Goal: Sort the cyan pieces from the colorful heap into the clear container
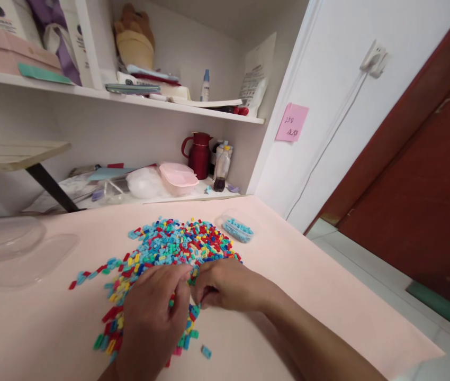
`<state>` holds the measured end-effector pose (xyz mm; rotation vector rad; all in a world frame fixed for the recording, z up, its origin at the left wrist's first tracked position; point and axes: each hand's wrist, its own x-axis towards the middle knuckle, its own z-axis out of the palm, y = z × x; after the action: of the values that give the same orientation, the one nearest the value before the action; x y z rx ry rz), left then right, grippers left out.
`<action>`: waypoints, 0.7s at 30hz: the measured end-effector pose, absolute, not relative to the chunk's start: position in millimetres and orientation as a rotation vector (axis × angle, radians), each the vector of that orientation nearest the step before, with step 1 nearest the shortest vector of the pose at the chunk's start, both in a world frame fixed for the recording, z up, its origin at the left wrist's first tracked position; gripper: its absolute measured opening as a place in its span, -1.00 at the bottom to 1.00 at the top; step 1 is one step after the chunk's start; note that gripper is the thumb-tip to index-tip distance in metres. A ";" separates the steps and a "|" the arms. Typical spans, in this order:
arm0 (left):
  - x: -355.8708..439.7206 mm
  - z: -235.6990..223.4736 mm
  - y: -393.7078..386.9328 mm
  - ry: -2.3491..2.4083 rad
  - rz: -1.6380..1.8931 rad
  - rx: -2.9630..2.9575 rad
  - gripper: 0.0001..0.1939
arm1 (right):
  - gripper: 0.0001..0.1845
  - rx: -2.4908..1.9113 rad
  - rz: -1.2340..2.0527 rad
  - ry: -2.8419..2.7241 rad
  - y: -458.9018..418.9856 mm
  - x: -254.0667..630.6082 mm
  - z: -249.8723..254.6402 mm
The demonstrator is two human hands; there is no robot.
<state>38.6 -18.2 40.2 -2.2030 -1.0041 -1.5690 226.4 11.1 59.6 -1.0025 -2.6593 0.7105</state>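
Note:
A large heap of small plastic building bricks [169,246] in blue, red, yellow and green spreads over the pink tabletop. Over its near part, my left hand [154,309] is closed, thumb against curled fingers; what it holds, if anything, is hidden. My right hand [223,284] is beside it at the heap's right edge, fingers bent into a pinch among the bricks, their tips partly hidden. One light-blue brick [206,352] lies apart, nearer to me. Beyond my right hand, a clear plastic box [244,238] holds light-blue bricks.
Clear plastic lids or trays [38,259] lie on the left of the pink tabletop [320,296]. At the back stand a pink lidded container [178,177], a dark red jug [200,156] and a bottle with dark liquid [221,170], under a white shelf [193,110].

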 end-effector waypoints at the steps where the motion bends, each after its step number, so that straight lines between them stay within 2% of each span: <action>1: 38.2 39.5 -17.8 -0.996 -1.574 -2.204 -0.81 | -0.85 -1.009 0.707 -2.619 12.5 227.8 62.1; 7: 36.8 37.0 -16.8 -0.993 -1.596 -2.181 -0.82 | -0.90 -1.406 0.423 -1.885 34.9 263.0 78.0; 10: 37.3 37.9 -16.8 -0.975 -1.598 -2.162 -0.82 | -0.80 -1.570 0.274 -1.518 46.1 286.4 78.9; 13: 38.0 39.0 -16.6 -0.971 -1.596 -2.150 -0.82 | -0.62 -1.585 0.241 -1.367 49.9 297.3 76.8; 15: 38.3 39.6 -16.5 -0.981 -1.596 -2.144 -0.82 | -0.57 -1.516 0.293 -1.326 48.4 295.2 76.6; 17: 38.2 40.0 -16.5 -1.003 -1.604 -2.144 -0.82 | -0.61 -1.406 0.402 -1.299 44.9 286.9 77.6; 21: 36.8 39.6 -16.2 -1.150 -1.647 -2.155 -0.85 | -0.71 -1.222 0.835 -1.419 35.9 262.3 77.5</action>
<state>36.8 -16.2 39.6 -2.1548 -1.1496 -1.6467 262.3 35.9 77.5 -1.2221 -1.4191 0.8350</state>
